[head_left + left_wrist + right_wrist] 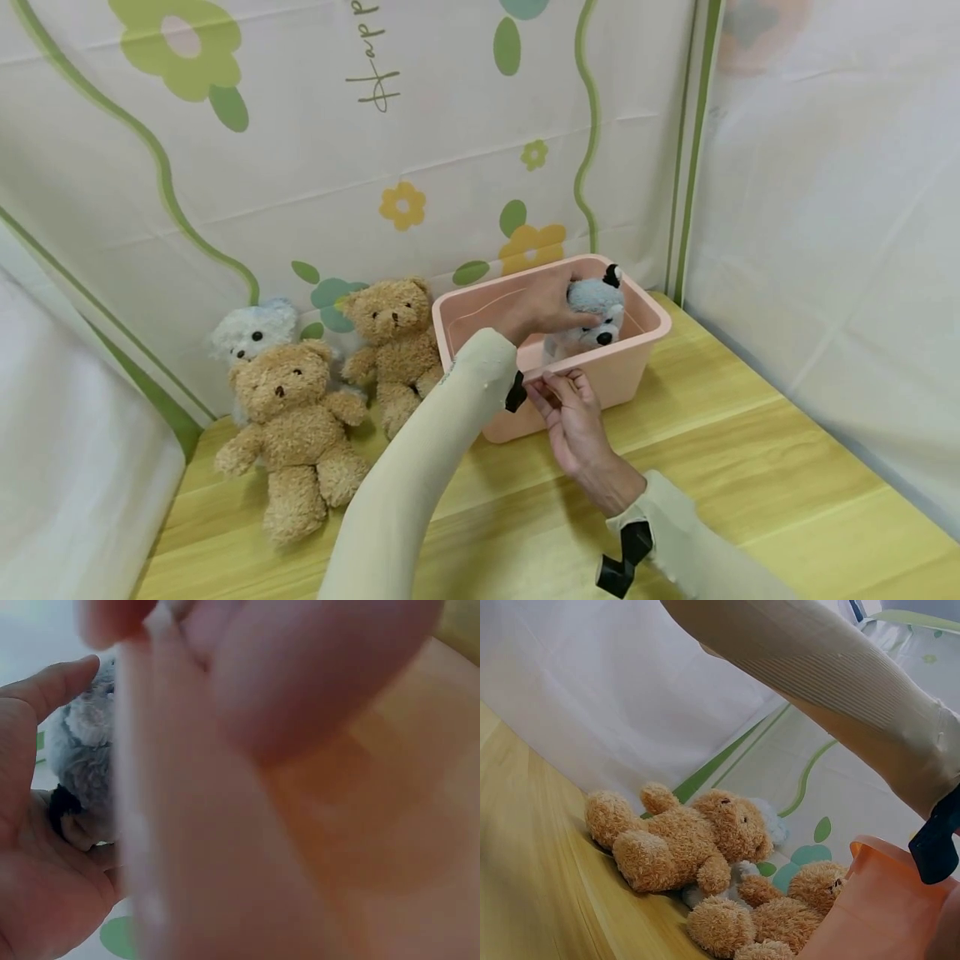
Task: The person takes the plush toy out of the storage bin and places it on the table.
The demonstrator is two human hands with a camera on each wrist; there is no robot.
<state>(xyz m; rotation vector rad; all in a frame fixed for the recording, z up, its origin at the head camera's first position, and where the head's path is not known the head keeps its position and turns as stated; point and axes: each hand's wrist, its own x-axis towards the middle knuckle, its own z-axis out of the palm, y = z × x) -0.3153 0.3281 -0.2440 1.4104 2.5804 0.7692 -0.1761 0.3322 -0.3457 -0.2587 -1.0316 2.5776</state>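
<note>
My left hand [543, 304] reaches into a pink bin [652, 327] and grips a stuffed dog [596, 296], blue-grey and white with a black nose. The toy's head shows above the rim; its lower body is partly hidden inside. In the left wrist view, thumb and fingers curve about the grey plush fur [86, 742]. My right hand [577, 433] pinches the bin's near rim between thumb and fingers. Those fingers [322, 667] appear large and blurred in the left wrist view. The right hand is out of sight in the right wrist view.
Left of the bin sit two brown teddy bears, one in front [292, 425] and one beside the bin [393, 333]. A whitish-blue plush [255, 329] is partly hidden behind the front bear. Patterned cloth [450, 150] hangs behind the wooden table [720, 450].
</note>
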